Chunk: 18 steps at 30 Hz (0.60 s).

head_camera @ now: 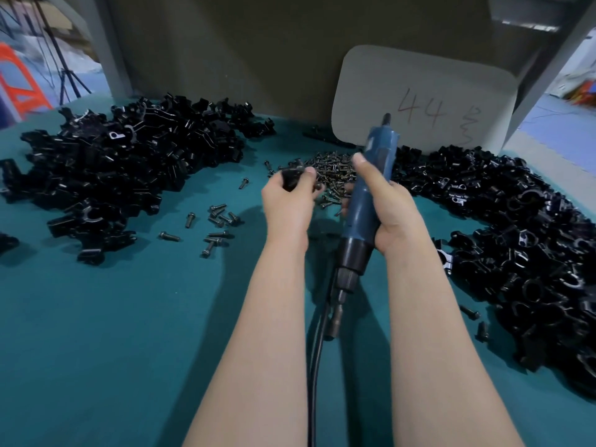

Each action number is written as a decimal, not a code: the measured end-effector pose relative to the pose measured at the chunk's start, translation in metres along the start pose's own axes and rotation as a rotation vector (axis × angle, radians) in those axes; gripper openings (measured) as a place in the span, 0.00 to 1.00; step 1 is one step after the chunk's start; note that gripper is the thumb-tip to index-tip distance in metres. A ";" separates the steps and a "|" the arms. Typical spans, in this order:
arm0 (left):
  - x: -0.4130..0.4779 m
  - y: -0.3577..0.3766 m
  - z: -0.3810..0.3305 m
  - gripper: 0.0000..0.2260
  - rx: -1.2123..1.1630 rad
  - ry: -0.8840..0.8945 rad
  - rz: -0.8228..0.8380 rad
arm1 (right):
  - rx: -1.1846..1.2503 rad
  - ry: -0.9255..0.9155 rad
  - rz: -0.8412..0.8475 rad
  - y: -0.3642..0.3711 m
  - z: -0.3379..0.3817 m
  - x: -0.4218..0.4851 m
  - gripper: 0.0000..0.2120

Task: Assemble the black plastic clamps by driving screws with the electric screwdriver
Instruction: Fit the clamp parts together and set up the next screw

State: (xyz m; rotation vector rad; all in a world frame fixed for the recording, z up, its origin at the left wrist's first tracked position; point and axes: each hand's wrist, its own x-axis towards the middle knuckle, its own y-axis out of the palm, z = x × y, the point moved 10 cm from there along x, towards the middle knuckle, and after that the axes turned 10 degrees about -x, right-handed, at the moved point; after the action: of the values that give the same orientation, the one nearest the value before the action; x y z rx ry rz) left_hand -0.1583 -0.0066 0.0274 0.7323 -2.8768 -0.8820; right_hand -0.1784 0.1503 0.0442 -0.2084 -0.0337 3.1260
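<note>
Nearest the viewer, two bare forearms reach forward over a teal-covered tabletop (113, 333), and a black cable (317, 350) runs between them from the lower edge towards the tool. Right hand (387, 208): grip closed round the blue body of the electric screwdriver (364, 208), thumb laid along its upper part. The tool is tilted, its black collar and metal bit end pointing back towards the person and down close to the tabletop. Left hand (287, 201): grip pinching a small black clamp part (290, 177) at the fingertips, just beside the screwdriver and raised above the surface. Directly beyond both hands lies a pile of dark screws (329, 166); further loose screws (219, 217) are scattered to the left of it. A large heap of black clamp parts (129, 162) occupies the left of the tabletop, and a second heap (532, 253) runs down the right side. Behind the screw pile a pale rounded card (425, 98) marked "44" in red stands against a brown back panel (242, 53). A grey post (109, 43) frames the panel on the left. Beyond it, an orange object (19, 82) and tripod legs (64, 75) stand on a light floor, blurred.
</note>
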 end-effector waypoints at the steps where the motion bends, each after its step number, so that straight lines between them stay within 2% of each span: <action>1: 0.003 -0.008 -0.004 0.04 -0.007 0.009 -0.026 | 0.059 0.010 -0.028 -0.007 0.000 -0.001 0.19; 4: 0.005 -0.022 0.000 0.06 -0.109 -0.055 -0.065 | 0.341 0.031 -0.128 -0.027 -0.002 -0.004 0.16; 7: 0.002 -0.018 0.011 0.07 -0.248 -0.163 -0.021 | 0.554 0.035 -0.225 -0.041 -0.005 -0.006 0.15; 12: 0.007 -0.029 0.004 0.06 -0.158 -0.114 -0.062 | 0.714 0.021 -0.307 -0.063 0.000 -0.010 0.15; 15: 0.009 -0.040 -0.005 0.08 -0.031 -0.018 -0.117 | 0.683 0.053 -0.355 -0.077 -0.002 -0.012 0.15; 18: 0.011 -0.041 -0.001 0.05 -0.072 -0.037 -0.125 | 0.327 0.046 -0.330 -0.083 0.009 -0.013 0.13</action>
State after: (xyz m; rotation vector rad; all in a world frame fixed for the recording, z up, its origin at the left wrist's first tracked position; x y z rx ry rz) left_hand -0.1504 -0.0420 0.0053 0.9057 -2.8399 -1.0175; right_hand -0.1662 0.2333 0.0572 -0.2399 0.3967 2.7443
